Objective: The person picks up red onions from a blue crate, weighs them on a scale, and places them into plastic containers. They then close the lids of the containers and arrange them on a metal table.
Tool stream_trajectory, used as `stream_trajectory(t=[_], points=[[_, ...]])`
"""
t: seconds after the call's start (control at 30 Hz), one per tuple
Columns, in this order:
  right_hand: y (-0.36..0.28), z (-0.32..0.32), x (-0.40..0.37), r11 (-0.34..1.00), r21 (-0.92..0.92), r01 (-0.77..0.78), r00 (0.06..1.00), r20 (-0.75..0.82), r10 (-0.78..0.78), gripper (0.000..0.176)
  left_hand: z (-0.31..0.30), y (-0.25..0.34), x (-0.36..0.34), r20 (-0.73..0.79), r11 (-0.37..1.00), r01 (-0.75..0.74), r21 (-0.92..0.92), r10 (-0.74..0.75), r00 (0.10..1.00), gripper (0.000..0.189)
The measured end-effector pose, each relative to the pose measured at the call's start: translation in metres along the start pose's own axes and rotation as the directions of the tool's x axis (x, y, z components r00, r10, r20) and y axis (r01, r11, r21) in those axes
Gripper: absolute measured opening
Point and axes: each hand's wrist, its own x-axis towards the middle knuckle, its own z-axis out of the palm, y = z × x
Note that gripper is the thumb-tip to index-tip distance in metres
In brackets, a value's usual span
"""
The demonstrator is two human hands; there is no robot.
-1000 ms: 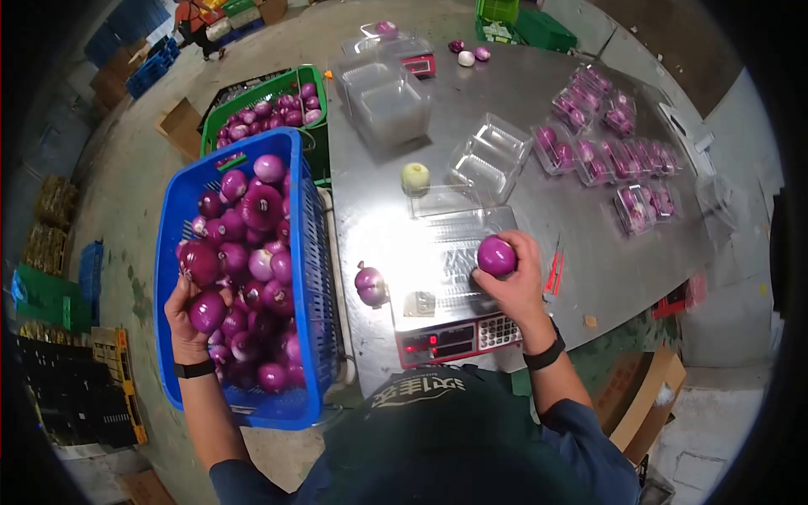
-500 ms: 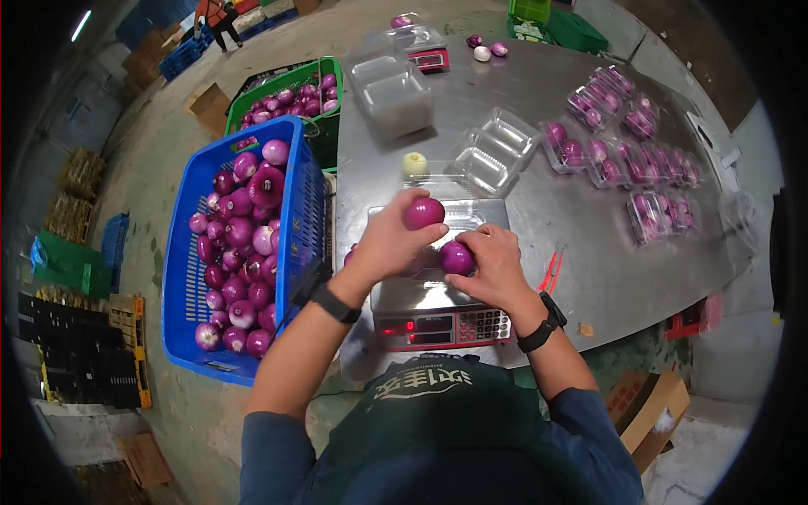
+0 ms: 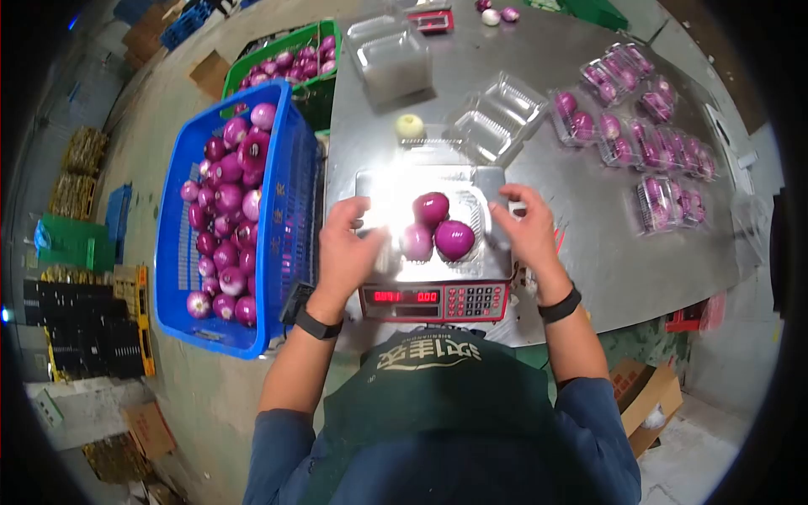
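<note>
Both held onions (image 3: 454, 240) have left the fingers since the earlier frame; now 3 sit bunched in the clear tray (image 3: 475, 257) on the scale (image 3: 433, 313), all touching or nearly so. Means the load is on the pan w/o my grip on it. Display (image 3: 404, 296) now shows full red digits; R group reads 0.00, L group too blurred for me to trust.

My L hand (image 3: 347, 252) has pulled back to the tray's L side, half open, fingers bent, thumb apart, nothing held AFAICT. My R hand (image 3: 528, 231) is on the opp. side, fingers spread & curved, also w/o an onion; can't tell if its tips touch the tray rim.

Nearby on the worktop (image 3: 589, 252): pale onion (image 3: 409, 127) just beyond the scale, open clear container (image 3: 488, 126) beside it, packed onions (image 3: 652, 147) off to R. Blue crate (image 3: 273, 219) w/ loose onions is at L.
</note>
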Motion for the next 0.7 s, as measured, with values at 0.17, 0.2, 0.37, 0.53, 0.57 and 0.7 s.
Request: stream_trajectory(t=[0.17, 0.2, 0.37, 0.53, 0.57, 0.7], points=[[0.029, 0.013, 0.037, 0.932, 0.184, -0.314, 0.947, 0.137, 0.292, 0.041, -0.025, 0.004, -0.030, -0.042, 0.822, 0.361, -0.440, -0.420, 0.906, 0.022], [0.024, 0.017, 0.043, 0.920, 0.197, -0.339, 0.937, 0.153, 0.313, 0.043, -0.026, 0.004, -0.036, -0.040, 0.791, 0.384, -0.477, -0.456, 0.889, 0.022], [0.012, 0.043, 0.072, 0.859, 0.214, -0.465, 0.882, 0.192, 0.429, 0.060, -0.018, 0.000, -0.053, 0.100, 0.594, 0.500, -0.631, -0.577, 0.811, 0.024], [0.012, 0.055, 0.092, 0.794, 0.372, -0.481, 0.875, 0.251, 0.413, 0.077, -0.007, -0.003, -0.063, 0.469, 0.429, 0.757, -0.494, -0.601, 0.647, 0.045], [0.005, 0.047, 0.088, 0.805, 0.414, -0.425, 0.902, 0.268, 0.339, 0.071, -0.005, -0.002, -0.066, 0.482, 0.390, 0.743, -0.544, -0.580, 0.657, 0.043], [-0.014, -0.006, 0.026, 0.890, -0.207, 0.405, 0.883, 0.340, -0.323, 0.067, -0.011, -0.008, -0.068, 0.517, 0.260, 0.680, -0.685, -0.484, 0.706, 0.033]])
